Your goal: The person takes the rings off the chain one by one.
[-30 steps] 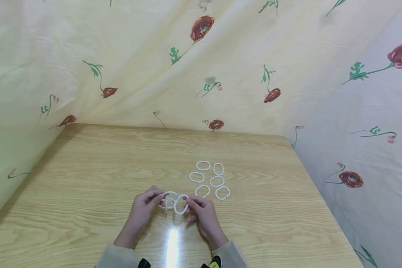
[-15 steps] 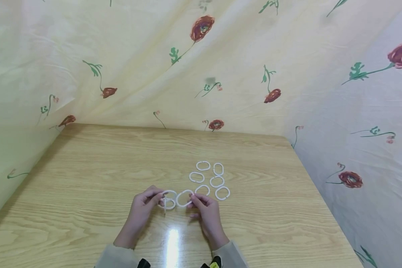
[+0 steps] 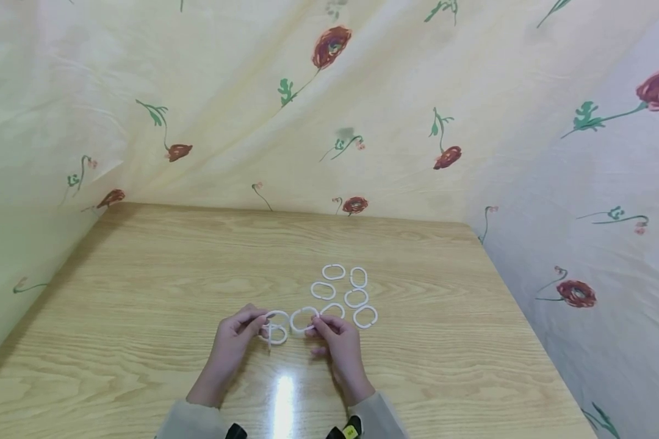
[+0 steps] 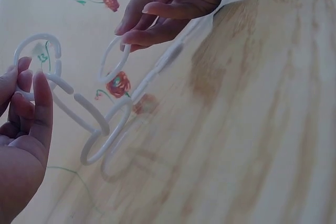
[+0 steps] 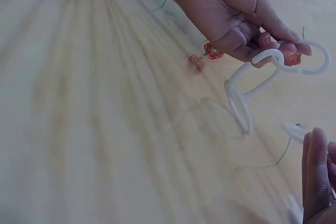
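Note:
White plastic oval chain links, each with a small split, are in both hands. My left hand (image 3: 235,336) pinches the top link (image 4: 38,37) of a short chain between thumb and fingers. Two more links hang from it, a middle link (image 4: 92,110) and a bottom link (image 5: 241,113) reaching down close over the table. Facing it, my right hand (image 3: 340,350) pinches a single loose link (image 3: 291,321) by its right end, between thumb and index finger. A narrow gap shows between this link and the chain in the head view.
Several loose white links (image 3: 323,297) lie on the wooden table (image 3: 198,262) just beyond my right hand. A flower-printed cloth (image 3: 225,122) hangs behind the table and along its sides. Light glares off the tabletop between my forearms.
My right hand has moved its link slightly right and away from the chain, which it overlapped a second ago, and turned it more sideways. The left hand has barely moved.

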A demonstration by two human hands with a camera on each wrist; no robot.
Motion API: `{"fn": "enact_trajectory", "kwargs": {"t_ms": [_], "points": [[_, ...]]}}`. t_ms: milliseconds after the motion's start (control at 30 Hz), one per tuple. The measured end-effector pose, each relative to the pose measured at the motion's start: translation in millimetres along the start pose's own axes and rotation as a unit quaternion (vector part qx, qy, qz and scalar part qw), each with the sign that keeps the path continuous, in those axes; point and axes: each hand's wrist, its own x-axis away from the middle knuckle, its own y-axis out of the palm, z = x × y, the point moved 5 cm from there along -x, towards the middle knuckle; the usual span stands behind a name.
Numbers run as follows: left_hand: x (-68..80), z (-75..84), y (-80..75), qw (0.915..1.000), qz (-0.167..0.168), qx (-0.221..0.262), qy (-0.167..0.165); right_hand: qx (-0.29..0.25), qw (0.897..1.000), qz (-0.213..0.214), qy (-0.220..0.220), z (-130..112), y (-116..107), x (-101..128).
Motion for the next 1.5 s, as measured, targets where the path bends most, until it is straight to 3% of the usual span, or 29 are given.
{"fn": "enact_trajectory", "kwargs": {"t_ms": [333, 533, 700, 1100, 1500], "points": [[1.9, 0.7, 0.1, 0.9997, 0.015, 0.000, -0.020, 0.086, 0.996, -0.024, -0.022, -14, 4, -13], [2.8, 0.4, 0.9, 0.9999, 0.004, 0.000, -0.012, 0.105, 0.994, -0.024, -0.019, -17, 3, -19], [2.9, -1.2, 0.3, 0.9994, 0.015, -0.001, -0.030, 0.116, 0.993, -0.031, -0.006, -18, 3, -22], [2.0, -0.3, 0.9, 0.9989, 0.019, 0.002, -0.043, 0.188, 0.980, -0.068, -0.002, -25, 0, -24], [0.7, 0.5, 1.7, 0.9987, 0.021, 0.004, -0.046, 0.213, 0.976, -0.051, -0.007, -38, -2, -20]]}}
